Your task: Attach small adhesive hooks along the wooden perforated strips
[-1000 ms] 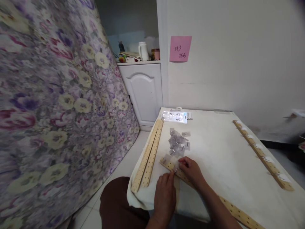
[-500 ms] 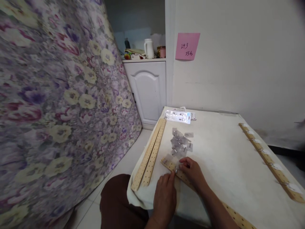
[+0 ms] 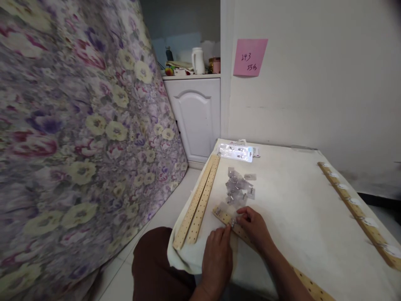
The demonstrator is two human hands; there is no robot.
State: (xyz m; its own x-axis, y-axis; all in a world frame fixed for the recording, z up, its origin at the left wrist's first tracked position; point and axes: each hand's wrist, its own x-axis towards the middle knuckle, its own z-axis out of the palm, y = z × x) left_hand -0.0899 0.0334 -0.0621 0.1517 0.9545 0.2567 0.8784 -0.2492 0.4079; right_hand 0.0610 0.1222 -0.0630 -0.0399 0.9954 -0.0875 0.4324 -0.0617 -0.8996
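**Fingers Meet Over Drilled Wood**

A person's left hand (image 3: 216, 253) and right hand (image 3: 253, 226) work at a pale wooden strip drilled with dark holes (image 3: 220, 215), lying aslant near the front of a cream cloth-covered table (image 3: 286, 196). Fingertips on each hand are drawn nearly together beside a small shiny metal piece (image 3: 232, 223); whether either grips it cannot be told. The step appears to be positioning that piece; the next move likely calls for a steady strip. A heap of small clear plastic packets (image 3: 237, 187) crowds the strip's far end; room to move spreads rightward, while the left hand sits by the table's near edge.
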